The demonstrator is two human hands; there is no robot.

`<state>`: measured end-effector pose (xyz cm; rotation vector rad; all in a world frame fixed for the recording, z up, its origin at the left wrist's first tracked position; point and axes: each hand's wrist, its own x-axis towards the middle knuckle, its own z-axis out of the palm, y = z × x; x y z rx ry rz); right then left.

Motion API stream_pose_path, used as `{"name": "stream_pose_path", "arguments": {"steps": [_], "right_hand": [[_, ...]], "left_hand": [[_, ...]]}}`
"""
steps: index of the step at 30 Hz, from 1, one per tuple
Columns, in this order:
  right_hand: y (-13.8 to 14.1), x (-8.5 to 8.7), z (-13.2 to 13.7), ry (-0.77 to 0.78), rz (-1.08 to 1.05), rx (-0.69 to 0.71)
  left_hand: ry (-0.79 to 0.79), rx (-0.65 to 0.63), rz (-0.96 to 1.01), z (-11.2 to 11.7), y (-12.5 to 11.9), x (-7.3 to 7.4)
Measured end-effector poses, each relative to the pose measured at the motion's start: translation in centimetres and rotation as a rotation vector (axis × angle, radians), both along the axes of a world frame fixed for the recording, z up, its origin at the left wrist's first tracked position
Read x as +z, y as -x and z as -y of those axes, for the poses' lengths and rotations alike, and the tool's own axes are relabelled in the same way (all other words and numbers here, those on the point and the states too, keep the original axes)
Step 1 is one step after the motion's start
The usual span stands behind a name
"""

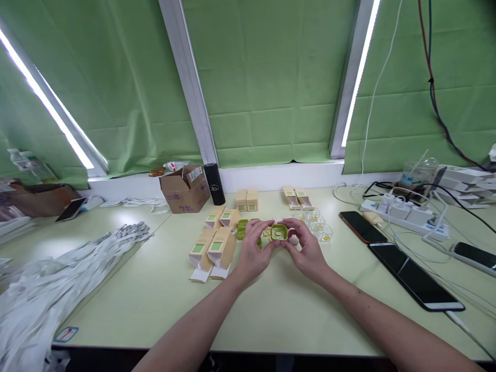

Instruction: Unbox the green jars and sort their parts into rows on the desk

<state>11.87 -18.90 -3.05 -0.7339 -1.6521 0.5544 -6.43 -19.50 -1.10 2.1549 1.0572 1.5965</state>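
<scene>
Case (pixel 279 233), small and green, is pinched at opposite sides by my left hand (pixel 253 244) and right hand (pixel 306 247) over the table (pixel 279 310), probably, I judge from afar, for steadiness (cartons (pixel 228 249) and clear plastic containers (pixel 325 230) flank it within easy reach).

The left forearm (pixel 197 323) and right forearm (pixel 382 315) reach in from the near side, converging; the left hand (pixel 251 253) and right hand (pixel 310 253) face each other, fingers (pixel 292 223) bent, thumbs (pixel 269 250) close together.
</scene>
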Motion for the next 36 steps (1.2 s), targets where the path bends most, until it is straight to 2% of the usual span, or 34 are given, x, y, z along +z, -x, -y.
{"name": "stream_pose_path", "arguments": {"steps": [6,11,23,27,36], "right_hand": [[-0.2,0.3,0.1,-0.064,0.056,-0.048],[-0.3,0.7,0.2,-0.168,0.054,-0.047],[-0.3,0.3,0.0,-0.325,0.131,-0.162],[-0.3,0.4,0.0,-0.397,0.154,-0.216],[-0.2,0.5,0.0,-0.389,0.161,-0.242]], "left_hand": [[0.006,-0.016,0.000,-0.2,0.1,0.2],[-0.022,0.022,0.001,-0.5,0.0,0.0],[-0.306,0.058,-0.237,0.1,-0.2,-0.6],[-0.335,0.088,-0.284,0.2,-0.1,-0.8],[-0.330,0.097,-0.317,0.1,0.0,-1.2]]}}
